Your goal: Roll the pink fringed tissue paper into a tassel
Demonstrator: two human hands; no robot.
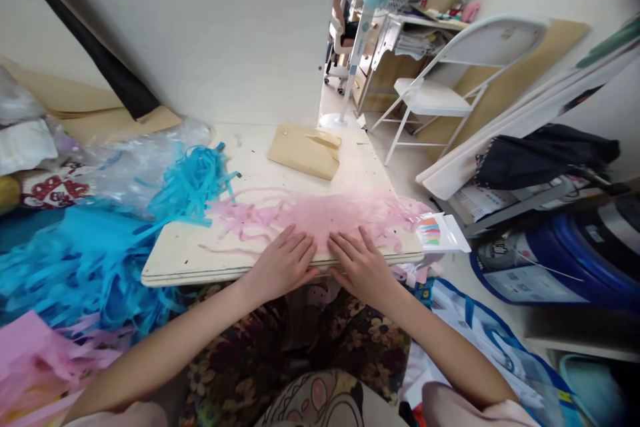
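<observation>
Cream table [190,257], pink fringed paper [320,213] under left hand [280,267], right hand [363,267]

Bare worktop [260,147] lies open beyond the pink fringed paper [320,217], up to the brown envelope [305,150] near the far edge. Blue paper strips [190,183] and plastic bags [145,157] crowd the left side; the wall closes the back.

Pink fringed tissue paper [320,217] flat on table edge.
</observation>
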